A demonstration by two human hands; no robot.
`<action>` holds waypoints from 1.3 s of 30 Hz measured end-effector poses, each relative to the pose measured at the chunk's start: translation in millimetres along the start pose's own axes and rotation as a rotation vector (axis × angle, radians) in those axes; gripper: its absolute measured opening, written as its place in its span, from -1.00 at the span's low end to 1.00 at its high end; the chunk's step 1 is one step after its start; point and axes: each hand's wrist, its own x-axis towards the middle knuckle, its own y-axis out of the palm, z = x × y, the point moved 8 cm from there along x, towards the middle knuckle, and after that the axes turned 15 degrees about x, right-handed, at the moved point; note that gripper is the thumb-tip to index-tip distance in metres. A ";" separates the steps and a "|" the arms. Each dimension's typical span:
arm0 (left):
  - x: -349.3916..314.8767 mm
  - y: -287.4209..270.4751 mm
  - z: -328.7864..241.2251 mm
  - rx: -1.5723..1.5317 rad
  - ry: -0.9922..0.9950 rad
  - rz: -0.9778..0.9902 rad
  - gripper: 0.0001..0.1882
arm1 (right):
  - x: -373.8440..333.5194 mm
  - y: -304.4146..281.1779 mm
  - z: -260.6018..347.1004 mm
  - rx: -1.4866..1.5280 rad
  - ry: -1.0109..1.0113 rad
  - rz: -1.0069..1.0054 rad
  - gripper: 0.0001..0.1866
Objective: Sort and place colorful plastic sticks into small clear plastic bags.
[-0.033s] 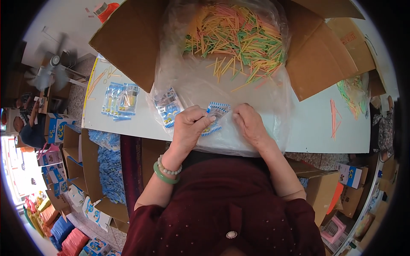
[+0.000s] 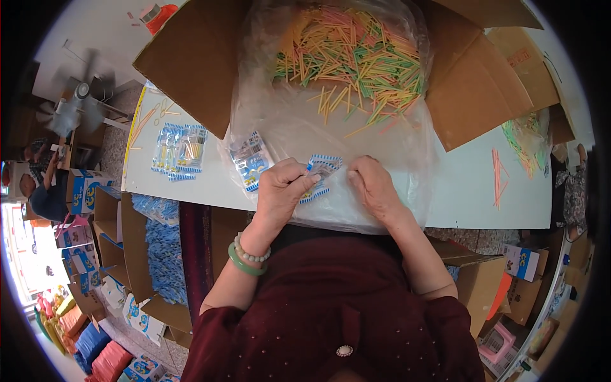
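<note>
My left hand (image 2: 281,190), with beads and a green bangle at its wrist, pinches a small see-through packet (image 2: 326,164) with blue-and-white striped ends. To its right, my right hand (image 2: 377,190) is closed, fingers curled and thumb pressed in. Whatever those fingers may hold is hidden. A gap shows between its fingertips and the packet. Left of my left hand lies a flat printed blue-and-white plastic bag (image 2: 251,162). Beyond both hands, a heap of pink, yellow and green thin sticks (image 2: 356,54) spreads on a plastic liner (image 2: 273,105).
Cardboard box flaps (image 2: 188,63) flank the heap. Filled packets (image 2: 179,149) and loose sticks lie on the white table (image 2: 216,184) at left. More sticks (image 2: 498,178) lie at right. Below the table's left edge stands a carton of blue packets (image 2: 165,254). A co-worker (image 2: 48,191) is far left.
</note>
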 end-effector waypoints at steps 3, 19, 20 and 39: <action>0.6 -0.3 -1.8 0.023 0.007 -0.003 -0.89 | 9.2 -18.6 -0.1 0.097 0.266 -0.024 -0.88; -7.0 26.4 -1.9 -0.299 -0.179 0.150 -0.91 | 45.7 -13.3 41.3 0.915 0.193 -0.291 -0.79; -5.4 27.8 -3.4 -0.296 -0.171 0.169 -0.90 | 46.3 -10.2 41.4 0.916 0.173 -0.229 -0.80; 3.9 0.5 -16.7 -0.315 0.153 0.112 -0.70 | 40.8 -6.7 38.9 0.404 0.273 0.006 -0.88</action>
